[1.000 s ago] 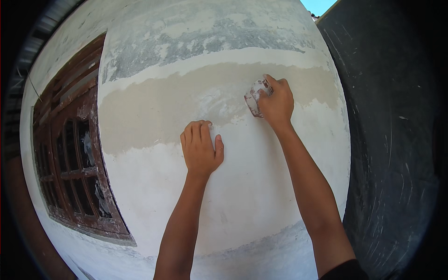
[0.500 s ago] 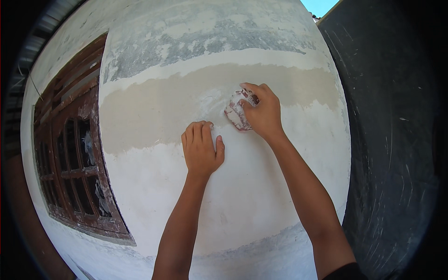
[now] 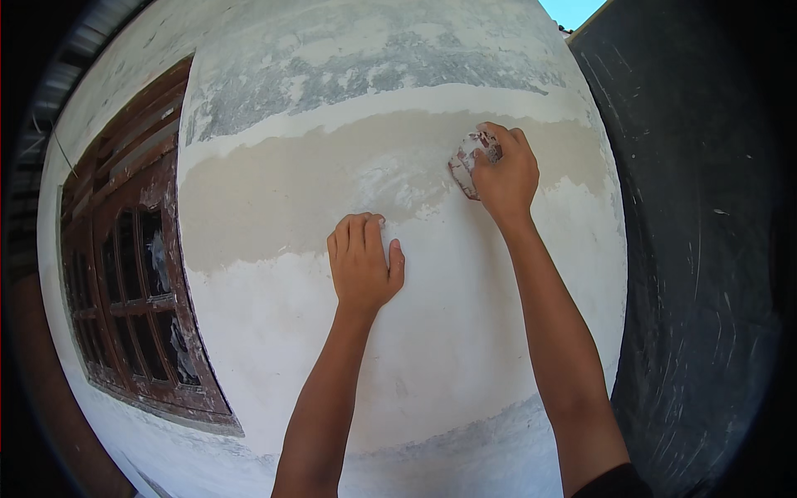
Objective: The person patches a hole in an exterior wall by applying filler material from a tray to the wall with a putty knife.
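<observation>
My right hand (image 3: 508, 173) grips a worn piece of sandpaper (image 3: 464, 168), reddish-brown and caked with white dust. Its face lies against the wall (image 3: 282, 199), within a damp-looking beige band. My left hand (image 3: 363, 261) rests on the wall lower and to the left, fingers stretched upward and thumb apart. A small whitish spot shows by its index fingertip; what it is cannot be made out. Between the hands, pale smeared streaks (image 3: 390, 183) mark the beige band.
A brown wooden window (image 3: 137, 299) with dark panes is set in the wall at left. A dark, scratched panel (image 3: 689, 249) stands along the right side. Grey, patchy old paint (image 3: 374, 70) runs above the beige band.
My right hand has moved up and to the right along the wall with the sandpaper. More pale streaks show where it was. My left hand has hardly moved.
</observation>
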Tool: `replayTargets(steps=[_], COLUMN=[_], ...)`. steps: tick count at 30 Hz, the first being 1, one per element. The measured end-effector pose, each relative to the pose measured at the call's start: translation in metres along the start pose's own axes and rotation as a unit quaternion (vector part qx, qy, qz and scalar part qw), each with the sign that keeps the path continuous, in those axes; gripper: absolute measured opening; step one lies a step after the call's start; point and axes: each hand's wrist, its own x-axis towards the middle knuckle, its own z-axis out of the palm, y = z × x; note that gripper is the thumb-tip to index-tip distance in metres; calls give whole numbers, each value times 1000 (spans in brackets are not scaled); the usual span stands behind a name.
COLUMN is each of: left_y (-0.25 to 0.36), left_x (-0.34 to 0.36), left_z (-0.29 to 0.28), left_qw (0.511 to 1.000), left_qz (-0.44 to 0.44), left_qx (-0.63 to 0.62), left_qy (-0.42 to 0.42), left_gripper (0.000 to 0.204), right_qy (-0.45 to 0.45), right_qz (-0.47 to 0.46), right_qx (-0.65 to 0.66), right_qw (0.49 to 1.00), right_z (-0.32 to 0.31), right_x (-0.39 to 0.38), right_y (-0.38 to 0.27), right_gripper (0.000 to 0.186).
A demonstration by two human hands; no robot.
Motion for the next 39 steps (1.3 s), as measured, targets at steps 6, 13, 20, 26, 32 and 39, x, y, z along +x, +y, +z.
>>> replayTargets(steps=[6,13,20,26,32,39], left_y=[0,0,-3,0,3,-2], left_x=[0,0,-1,0,0,-2], left_z=[-2,-1,-1,-2,0,2], left_qw=[1000,1000,1000,1000,1000,1000], left_qz=[-9,-5,-5,3,-2,-1], left_qx=[1,0,-1,-1,0,5], left_qy=[-7,-3,9,6,-3,4], left_gripper=[35,35,34,35,34,34], right_qy=[-85,-147,-8,27,-103,1], right_qz=[-45,-74,-4,26,-20,37], right_qx=[-39,17,-12,-62,-11,40], right_qw=[995,986,1000,997,994,999], right_z=[6,17,10,17,26,20], right_x=[-1,-19,-9,-9,-31,-13], right_y=[-6,-23,-20,-4,-25,-20], right_gripper=[33,35,36,35,35,34])
